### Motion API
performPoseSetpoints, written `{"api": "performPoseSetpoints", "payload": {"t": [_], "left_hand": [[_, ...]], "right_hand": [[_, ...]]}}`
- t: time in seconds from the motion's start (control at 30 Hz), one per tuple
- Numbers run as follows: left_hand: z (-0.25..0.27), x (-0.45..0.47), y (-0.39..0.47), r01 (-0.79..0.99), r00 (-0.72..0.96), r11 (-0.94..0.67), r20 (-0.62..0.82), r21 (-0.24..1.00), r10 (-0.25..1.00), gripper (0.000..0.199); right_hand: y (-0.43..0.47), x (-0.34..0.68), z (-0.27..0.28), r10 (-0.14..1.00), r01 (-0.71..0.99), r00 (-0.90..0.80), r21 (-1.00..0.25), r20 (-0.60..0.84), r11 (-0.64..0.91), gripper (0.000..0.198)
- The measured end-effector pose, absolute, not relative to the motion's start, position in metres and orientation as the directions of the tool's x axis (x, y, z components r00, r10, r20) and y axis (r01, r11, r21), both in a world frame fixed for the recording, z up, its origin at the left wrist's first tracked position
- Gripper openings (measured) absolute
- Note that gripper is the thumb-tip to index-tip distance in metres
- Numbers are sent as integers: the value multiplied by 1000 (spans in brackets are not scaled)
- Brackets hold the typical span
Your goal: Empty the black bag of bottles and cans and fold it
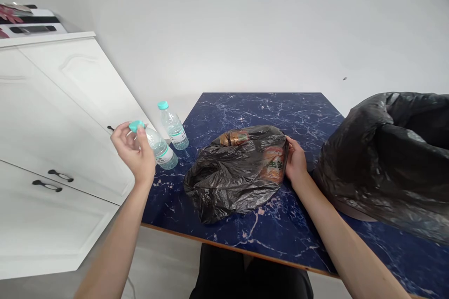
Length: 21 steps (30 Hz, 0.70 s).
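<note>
Basically, head view: left hand (135, 149) pinches teal cap (135, 125) of nearer bottle (162, 152), likely because narrow top gives easiest grip; bottle looks tilted, top toward hand; second bottle (174, 127) just behind, near left edge of blue table (266, 105); right hand (296, 161) against right side of black plastic bag (238, 182), probably steadying slack load; fingertips partly hidden, cannot tell if clamped; hands well apart, bag between them on table; orange packages (273, 163) show through; bigger black bag (365, 163) at far right.
</note>
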State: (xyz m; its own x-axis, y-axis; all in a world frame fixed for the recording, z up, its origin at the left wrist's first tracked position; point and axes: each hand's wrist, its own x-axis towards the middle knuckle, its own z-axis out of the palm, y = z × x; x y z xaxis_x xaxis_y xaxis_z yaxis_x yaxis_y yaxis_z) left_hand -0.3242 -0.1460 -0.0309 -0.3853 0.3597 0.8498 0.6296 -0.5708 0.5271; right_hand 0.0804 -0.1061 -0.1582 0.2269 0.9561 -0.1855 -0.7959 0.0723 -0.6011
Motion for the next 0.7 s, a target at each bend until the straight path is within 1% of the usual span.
{"api": "performPoseSetpoints", "payload": {"t": [0.1, 0.17, 0.3, 0.5, 0.6, 0.7], "left_hand": [[-45, -326, -136, 638, -391, -545, 838, 544, 380, 54], [-54, -327, -133, 658, -401, -487, 815, 574, 420, 60], [-69, -334, -136, 672, -413, -370, 739, 641, 532, 64], [-88, -345, -148, 660, -333, -308, 634, 685, 697, 80], [-100, -347, -155, 649, -280, -299, 585, 700, 761, 80], [-108, -350, -163, 635, -264, -286, 549, 718, 793, 79]], "right_hand": [[-107, 81, -157, 951, -791, 220, -610, -219, 43, 9], [-108, 81, -156, 947, -789, 224, -613, -228, 39, 9], [-111, 80, -154, 947, -785, 220, -619, -235, 29, 10], [-112, 79, -152, 949, -789, 215, -614, -231, 29, 9], [-111, 78, -150, 949, -791, 207, -611, -238, 20, 9], [-111, 78, -148, 949, -793, 203, -610, -241, 15, 11]]}}
